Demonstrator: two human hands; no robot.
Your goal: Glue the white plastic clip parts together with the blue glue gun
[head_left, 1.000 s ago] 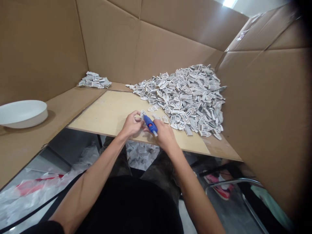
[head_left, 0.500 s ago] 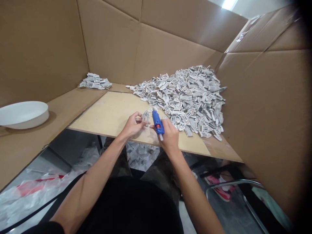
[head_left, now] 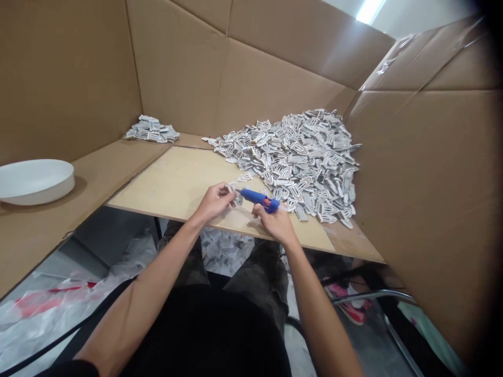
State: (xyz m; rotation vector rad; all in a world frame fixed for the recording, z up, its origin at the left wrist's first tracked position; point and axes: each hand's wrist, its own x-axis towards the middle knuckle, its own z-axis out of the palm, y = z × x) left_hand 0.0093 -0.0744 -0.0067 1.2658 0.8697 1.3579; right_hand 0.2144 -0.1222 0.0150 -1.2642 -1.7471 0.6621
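My left hand (head_left: 215,202) pinches a small pale grey piece (head_left: 238,198) above the board's front part. In my right hand (head_left: 275,222) is a blue glue gun (head_left: 257,198), its nozzle pointing left and close to the grey piece; whether they touch cannot be made out. Behind and right of the hands, a large heap of similar grey pieces (head_left: 302,152) lies against the cardboard. One loose piece (head_left: 244,177) rests on the board just beyond the glue gun.
A smaller heap of pieces (head_left: 152,129) sits at the back left. A white bowl (head_left: 37,183) stands at the far left. Cardboard walls (head_left: 181,73) surround the light wooden board (head_left: 168,180). Plastic bags and a metal chair frame are below.
The glue gun has turned from pointing away to pointing left, its nozzle now near the held piece. My right hand has shifted slightly right. The held piece is tilted differently.
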